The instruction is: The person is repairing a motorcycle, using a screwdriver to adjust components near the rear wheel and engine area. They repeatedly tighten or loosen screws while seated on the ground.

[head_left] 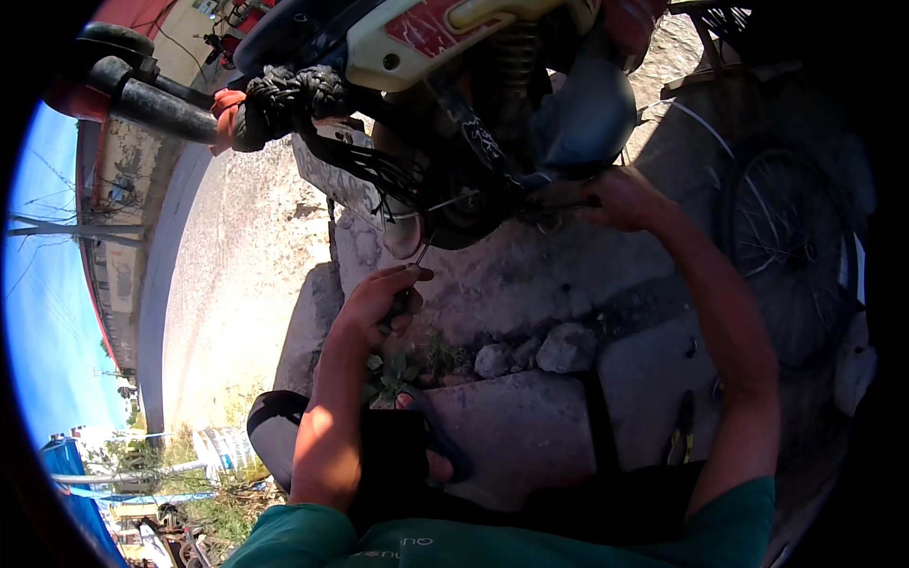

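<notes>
A motorcycle with a cream and red side panel [421,40] stands before me, with a coil spring [519,59] and dark mechanical parts low down. My left hand [381,301] is closed round the dark handle of a screwdriver [423,250]. Its thin metal shaft points up at the motorcycle's underside; whether the tip touches anything I cannot tell. Farther right, my right hand [625,199] is closed at the lower parts, beneath a rounded dark blue-grey part [585,115]. Shadow hides what its fingers grip. Black braided cord [295,95] with hanging strands is tied on the motorcycle's left.
A spoked bicycle wheel [781,248] stands at the right. Pliers with yellow-green on the handles [680,437] lie on the ground by my right arm. Several stones [566,347] and a small plant [390,374] line a gap in the paving. My sandaled foot [440,445] is below.
</notes>
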Demonstrator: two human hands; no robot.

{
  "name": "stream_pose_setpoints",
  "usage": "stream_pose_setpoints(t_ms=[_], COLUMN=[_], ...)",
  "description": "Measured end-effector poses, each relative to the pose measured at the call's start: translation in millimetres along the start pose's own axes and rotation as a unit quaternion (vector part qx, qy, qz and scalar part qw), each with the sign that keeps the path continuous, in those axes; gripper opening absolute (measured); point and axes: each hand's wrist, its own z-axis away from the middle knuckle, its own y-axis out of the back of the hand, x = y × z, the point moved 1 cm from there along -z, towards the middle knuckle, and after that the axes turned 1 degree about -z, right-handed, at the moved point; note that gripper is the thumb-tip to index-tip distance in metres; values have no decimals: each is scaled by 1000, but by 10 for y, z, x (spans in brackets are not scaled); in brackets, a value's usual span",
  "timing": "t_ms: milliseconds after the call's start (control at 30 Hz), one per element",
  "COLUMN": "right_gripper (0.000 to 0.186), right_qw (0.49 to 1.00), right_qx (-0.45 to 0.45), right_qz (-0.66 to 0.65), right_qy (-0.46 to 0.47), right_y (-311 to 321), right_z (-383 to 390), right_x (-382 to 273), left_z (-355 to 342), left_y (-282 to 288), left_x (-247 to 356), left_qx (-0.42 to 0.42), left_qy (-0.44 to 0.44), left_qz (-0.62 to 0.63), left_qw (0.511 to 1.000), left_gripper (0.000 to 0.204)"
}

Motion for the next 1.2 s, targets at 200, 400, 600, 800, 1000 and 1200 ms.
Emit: stream_pose_setpoints(t_ms=[200,400,600,800,1000,1200], right_gripper=[33,31,32,34,31,29], right_qw=[1000,1000,1000,999,1000,999], right_qx=[-22,-10,-14,-16,15,3], right_qz=[-7,-12,14,13,8,-45], right_qy=[-7,-27,-17,-41,-7,-6], right_y=[-14,5,0,-43,-7,69], right_z=[-66,13,26,136,34,-48], right_x=[7,-84,-62,-148,-108,-118], left_z=[-80,-184,-47,-214,-194,-97], left_y=[-634,-822,-709,-790,-873,-674], left_x=[-332,-495,-295,-352,-427,-198], left_qx=[159,144,77,107,133,88], left_qy=[-83,-82,-52,-62,-95,-58], left_qz=[-92,79,137,128,143,105], left_qw=[979,983,986,984,976,989], left_gripper=[31,24,29,30,25,26])
